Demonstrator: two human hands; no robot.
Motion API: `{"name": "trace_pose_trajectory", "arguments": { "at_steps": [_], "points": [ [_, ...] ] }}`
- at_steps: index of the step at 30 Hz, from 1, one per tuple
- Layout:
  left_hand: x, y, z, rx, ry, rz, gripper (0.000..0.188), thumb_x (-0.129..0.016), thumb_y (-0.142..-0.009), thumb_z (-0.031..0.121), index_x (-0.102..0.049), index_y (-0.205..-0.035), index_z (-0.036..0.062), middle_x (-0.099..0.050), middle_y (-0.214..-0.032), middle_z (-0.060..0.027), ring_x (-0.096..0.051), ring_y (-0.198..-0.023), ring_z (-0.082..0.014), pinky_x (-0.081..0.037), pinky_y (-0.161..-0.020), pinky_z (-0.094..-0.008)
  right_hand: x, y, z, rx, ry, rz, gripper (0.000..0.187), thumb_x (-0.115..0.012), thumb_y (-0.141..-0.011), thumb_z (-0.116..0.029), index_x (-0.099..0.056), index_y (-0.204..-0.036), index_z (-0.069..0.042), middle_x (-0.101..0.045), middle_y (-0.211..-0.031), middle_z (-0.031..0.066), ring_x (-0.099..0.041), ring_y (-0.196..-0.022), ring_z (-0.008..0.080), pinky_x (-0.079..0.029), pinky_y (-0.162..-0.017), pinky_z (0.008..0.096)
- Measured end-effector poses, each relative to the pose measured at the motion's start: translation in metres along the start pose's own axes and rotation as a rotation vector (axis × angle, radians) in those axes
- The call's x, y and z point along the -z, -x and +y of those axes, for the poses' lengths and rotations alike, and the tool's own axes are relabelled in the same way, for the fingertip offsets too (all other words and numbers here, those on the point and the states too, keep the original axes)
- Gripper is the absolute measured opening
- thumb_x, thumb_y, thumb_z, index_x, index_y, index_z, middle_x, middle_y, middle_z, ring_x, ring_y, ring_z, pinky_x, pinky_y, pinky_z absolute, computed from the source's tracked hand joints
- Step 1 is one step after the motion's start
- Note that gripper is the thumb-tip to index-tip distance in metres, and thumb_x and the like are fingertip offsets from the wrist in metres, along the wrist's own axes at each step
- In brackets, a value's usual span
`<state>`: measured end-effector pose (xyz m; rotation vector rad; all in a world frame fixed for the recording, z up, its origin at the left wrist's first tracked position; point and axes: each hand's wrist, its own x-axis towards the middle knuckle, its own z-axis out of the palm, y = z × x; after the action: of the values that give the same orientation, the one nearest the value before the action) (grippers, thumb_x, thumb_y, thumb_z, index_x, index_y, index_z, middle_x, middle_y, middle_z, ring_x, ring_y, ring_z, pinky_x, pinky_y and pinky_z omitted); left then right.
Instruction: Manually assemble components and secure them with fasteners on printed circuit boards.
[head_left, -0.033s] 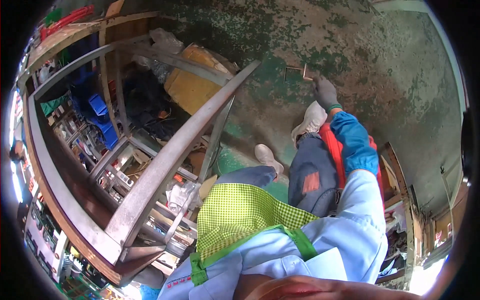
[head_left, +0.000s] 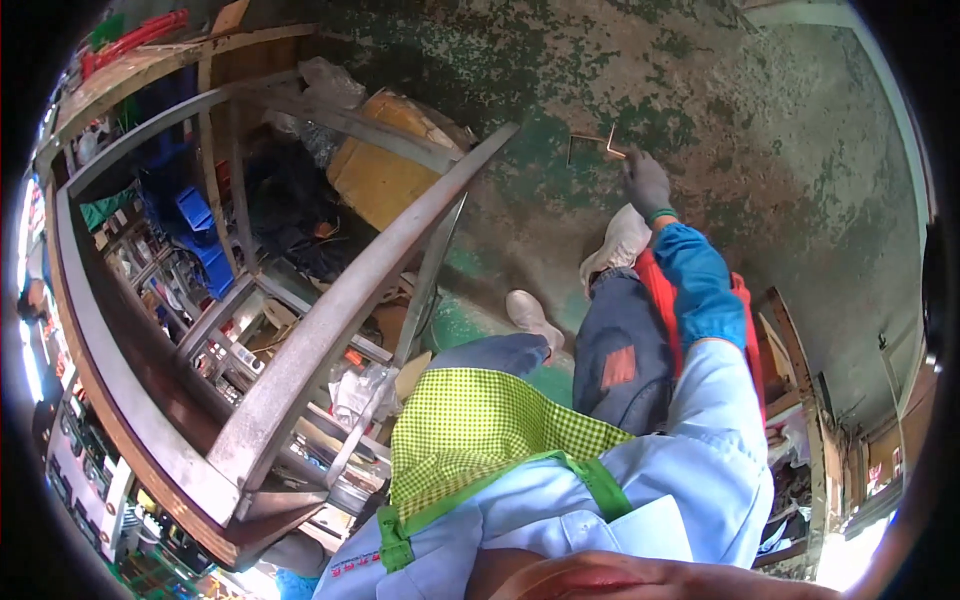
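My right hand (head_left: pixel 648 182), in a grey glove, reaches out past my right shoe over the floor. Its fingers are closed on one end of a thin copper-coloured bent rod (head_left: pixel 616 153). The rod has sharp corners and juts out to the left of the hand; a thin dark line beside it may be more of the rod or its shadow. At the lower left, my left hand (head_left: pixel 298 552), also gloved in grey, is by the near corner of a metal-topped bench frame (head_left: pixel 225 485). Its fingers are hidden.
Left of me stands the frame's long grey metal bar (head_left: pixel 350 300). A worn yellow-brown box (head_left: pixel 385 165) and clear plastic wrap (head_left: pixel 330 80) lie beyond it. Blue bins (head_left: pixel 205 235) and cluttered shelves fill the left. A red object (head_left: pixel 660 300) stands beside my right leg.
The bent rod has tilted slightly, with my right hand a touch farther forward. The whole view has shifted very slightly.
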<state>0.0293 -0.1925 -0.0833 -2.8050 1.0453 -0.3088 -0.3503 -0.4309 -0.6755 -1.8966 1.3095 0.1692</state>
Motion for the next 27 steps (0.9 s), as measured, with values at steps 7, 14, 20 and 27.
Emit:
{"name": "trace_pose_trajectory", "arguments": {
  "at_steps": [7,14,20,27],
  "points": [
    [0.007,0.030,0.011,-0.017,-0.105,0.096,0.050,-0.041,-0.092,0.042,-0.044,-0.113,-0.0037,-0.048,-0.108,-0.0156,-0.048,-0.097,-0.0240,-0.038,-0.085,-0.0343,-0.053,-0.067,-0.040,-0.225,0.319,0.179,0.026,-0.055,-0.080,-0.024,-0.058,-0.105,-0.016,-0.060,-0.100,0.0121,-0.059,-0.092,0.0296,-0.048,-0.072,0.0471],
    [0.044,0.066,0.010,0.054,-0.133,0.194,0.051,-0.041,-0.092,0.043,-0.044,-0.112,-0.0037,-0.049,-0.109,-0.0159,-0.048,-0.098,-0.0244,-0.038,-0.085,-0.0342,-0.043,-0.048,-0.018,-0.389,0.028,-0.036,0.032,-0.049,-0.082,-0.033,-0.062,-0.103,-0.013,-0.063,-0.104,0.0129,-0.060,-0.093,0.0345,-0.048,-0.076,0.0454],
    [0.048,0.020,0.081,-0.020,0.358,-0.330,0.028,-0.053,-0.087,0.029,-0.059,-0.097,0.0030,-0.059,-0.089,-0.0208,-0.057,-0.081,-0.0370,-0.045,-0.070,-0.0439,0.044,0.098,-0.090,-0.550,-0.383,0.115,0.040,-0.055,-0.082,-0.034,-0.060,-0.081,0.005,-0.062,-0.075,0.0220,-0.061,-0.071,0.0340,-0.045,-0.062,0.0422],
    [0.078,0.046,0.054,-0.136,0.375,-0.330,0.021,-0.046,-0.090,0.028,-0.054,-0.096,0.0105,-0.061,-0.072,-0.0154,-0.059,-0.065,-0.0355,-0.045,-0.057,-0.0477,0.382,0.228,-0.410,0.132,-1.263,0.182,0.015,-0.055,-0.087,-0.019,-0.055,-0.091,-0.005,-0.053,-0.072,0.0002,-0.050,-0.061,0.0098,-0.041,-0.055,0.0251]
  ]
}}
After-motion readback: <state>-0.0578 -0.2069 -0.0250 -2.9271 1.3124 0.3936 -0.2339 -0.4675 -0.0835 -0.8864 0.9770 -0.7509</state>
